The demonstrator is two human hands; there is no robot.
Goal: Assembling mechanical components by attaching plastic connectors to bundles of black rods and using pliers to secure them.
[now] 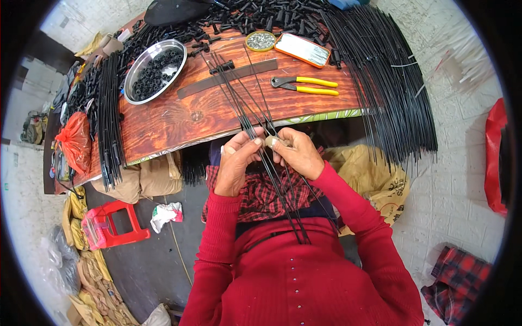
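My left hand (238, 157) and my right hand (293, 153) meet at the near edge of a wooden table (179, 117). Both pinch a bunch of thin black rods (247, 103) that runs from the tabletop down across my lap. My right fingers also press a small pale piece (270, 142) against the rods. Red sleeves cover both forearms. The rods' far ends lie by a dark flat strip (228, 77).
Yellow-handled pliers (304, 85) lie right of the strip. A metal bowl (154, 70) holds small black parts. A round tin (260, 41), an orange-rimmed tray (302, 50), rod bundles (389, 81), a red bag (75, 141) and a red stool (114, 224) surround me.
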